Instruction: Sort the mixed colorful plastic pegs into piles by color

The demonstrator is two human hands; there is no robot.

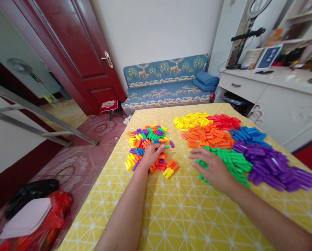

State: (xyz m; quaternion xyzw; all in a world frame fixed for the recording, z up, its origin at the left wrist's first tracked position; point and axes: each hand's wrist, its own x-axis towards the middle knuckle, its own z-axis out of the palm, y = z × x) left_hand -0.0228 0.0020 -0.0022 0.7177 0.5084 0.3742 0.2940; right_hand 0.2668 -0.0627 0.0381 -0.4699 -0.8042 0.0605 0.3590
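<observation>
Small tube-shaped plastic pieces in several colours lie on the table. My left hand (153, 155) is over the mixed pile (137, 151), its thumb and forefinger closed together at a small green piece (166, 147) that pokes out past the fingertips. Just beyond lies a single purple piece (171, 144). A small orange and yellow cluster (171, 168) sits to the right of this hand. My right hand (209, 166) hovers at the left edge of the green pile (233, 161), fingers stretched and thumb apart, with nothing seen in it. It partly covers some green pieces.
Sorted piles of yellow (191, 121), orange (209, 136), red (225, 122), blue (247, 135) and purple pieces (273, 165) surround the green one on the yellow patterned tablecloth (177, 212). Behind stand a blue sofa (166, 91) and a white cabinet (284, 104).
</observation>
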